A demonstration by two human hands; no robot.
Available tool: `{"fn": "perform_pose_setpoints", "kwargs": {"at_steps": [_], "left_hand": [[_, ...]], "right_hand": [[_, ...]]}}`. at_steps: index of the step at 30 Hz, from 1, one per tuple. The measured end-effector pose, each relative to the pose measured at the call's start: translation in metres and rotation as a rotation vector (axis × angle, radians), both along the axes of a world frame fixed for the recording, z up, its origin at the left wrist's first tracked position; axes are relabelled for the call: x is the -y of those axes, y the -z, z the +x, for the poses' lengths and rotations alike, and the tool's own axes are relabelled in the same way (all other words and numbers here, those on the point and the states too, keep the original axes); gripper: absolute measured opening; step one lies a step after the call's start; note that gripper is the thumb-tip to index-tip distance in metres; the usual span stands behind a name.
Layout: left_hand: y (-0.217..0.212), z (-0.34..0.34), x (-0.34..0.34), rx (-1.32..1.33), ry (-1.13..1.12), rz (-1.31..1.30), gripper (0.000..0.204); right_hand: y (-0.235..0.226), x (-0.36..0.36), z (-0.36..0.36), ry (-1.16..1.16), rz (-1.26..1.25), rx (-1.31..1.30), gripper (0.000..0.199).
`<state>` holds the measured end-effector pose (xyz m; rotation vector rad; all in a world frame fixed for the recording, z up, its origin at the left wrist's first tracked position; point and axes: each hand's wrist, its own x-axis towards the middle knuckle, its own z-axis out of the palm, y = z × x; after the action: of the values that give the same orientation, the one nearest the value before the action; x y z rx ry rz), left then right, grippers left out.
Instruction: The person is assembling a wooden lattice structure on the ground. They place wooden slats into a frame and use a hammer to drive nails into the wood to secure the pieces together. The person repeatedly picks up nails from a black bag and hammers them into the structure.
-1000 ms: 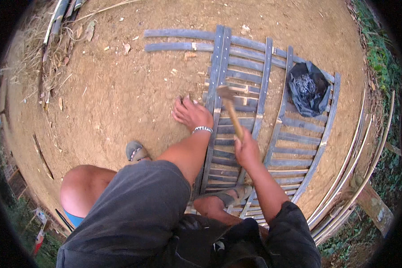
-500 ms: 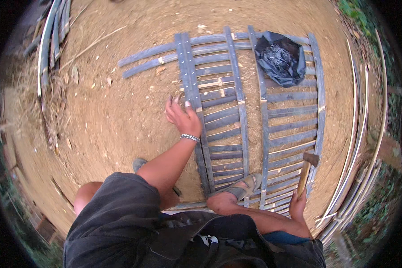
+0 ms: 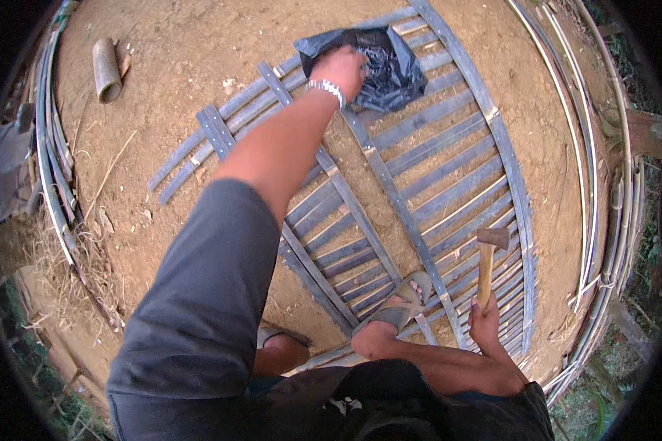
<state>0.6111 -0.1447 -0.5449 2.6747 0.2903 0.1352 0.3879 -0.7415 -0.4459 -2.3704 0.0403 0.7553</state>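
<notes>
My left hand (image 3: 338,72) reaches to the mouth of a black plastic bag (image 3: 401,84). Its fingers point down toward many thin shiny pieces that look like nails, and are partly hidden and blurred. The bag lies spread on the far part of a slatted bamboo panel (image 3: 449,151), made of dark strips fixed across longer ones. At the right, my right hand (image 3: 485,323) is closed round the wooden handle of a hatchet (image 3: 487,268), head up, held above the panel's slats. My sandalled foot (image 3: 404,301) rests on the panel's near part.
Long bamboo poles (image 3: 618,242) lie along the right side, and dark split strips (image 3: 48,162) at the left. A short bamboo tube (image 3: 107,71) lies on the bare earth at the far left. Dry straw (image 3: 73,283) is heaped near the left strips.
My left hand has moved forward and right, from beside the panel's left edge to the bag. The view has turned and shifted. My right hand still holds the hatchet.
</notes>
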Motion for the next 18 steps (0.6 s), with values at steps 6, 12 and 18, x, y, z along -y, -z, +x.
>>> {"fn": "perform_pose_setpoints", "kwargs": {"at_steps": [6,12,18], "left_hand": [[0.027,0.020,-0.017,-0.025,0.140,0.237,0.020],[0.029,0.029,-0.018,0.014,0.174,0.249,0.025],[-0.003,0.019,-0.014,-0.012,0.248,0.218,0.021]], "right_hand": [[-0.015,-0.001,-0.020,0.147,0.000,-0.202,0.020],[-0.016,-0.007,-0.020,0.286,0.077,-0.170,0.021],[-0.017,-0.017,-0.001,0.132,-0.025,-0.168,0.030]]}}
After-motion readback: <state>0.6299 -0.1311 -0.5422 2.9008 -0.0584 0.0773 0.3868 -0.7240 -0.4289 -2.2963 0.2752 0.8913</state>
